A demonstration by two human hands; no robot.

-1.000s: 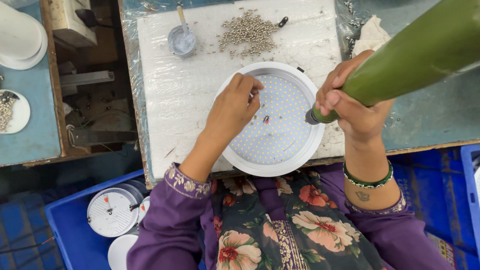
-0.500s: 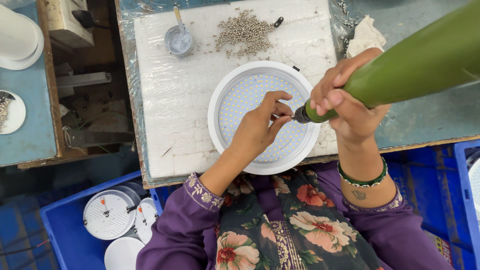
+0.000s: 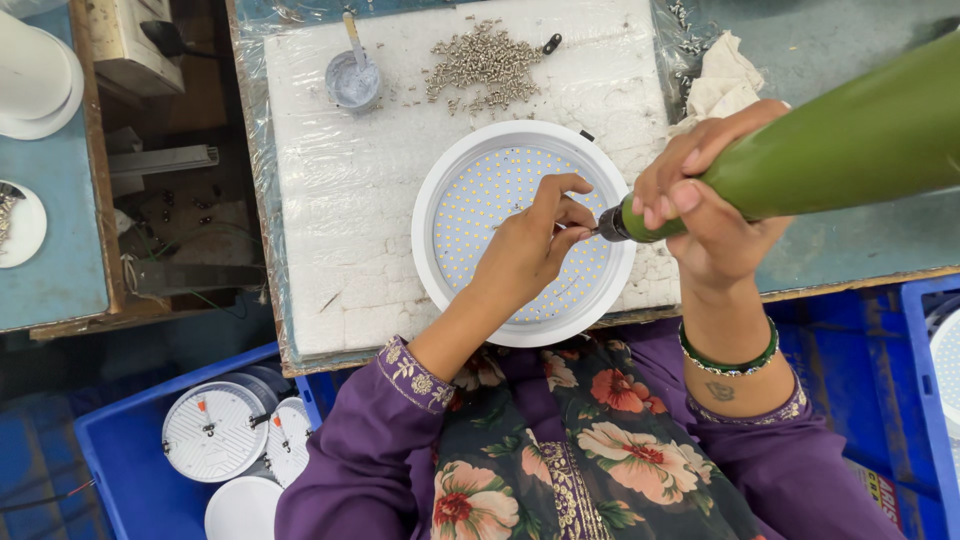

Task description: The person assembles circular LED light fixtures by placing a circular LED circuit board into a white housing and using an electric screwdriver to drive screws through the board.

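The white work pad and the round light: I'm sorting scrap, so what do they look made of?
The work pad looks like white foam board, cracked and pebbly, under shiny crinkled plastic film. The round light seems to have a smooth matte white rim, plastic or painted metal, I can't tell which, around a flat board of small yellow dots. The screws look like bare grey metal.

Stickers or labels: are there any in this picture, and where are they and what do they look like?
Sticker: on the blue crate at the lower right, beside the purple sleeve; a small strip in red and yellow, partly hidden.
Red marks: on the round white lamp backs in the blue crate at the lower left; tiny dabs.
No screens or signs.
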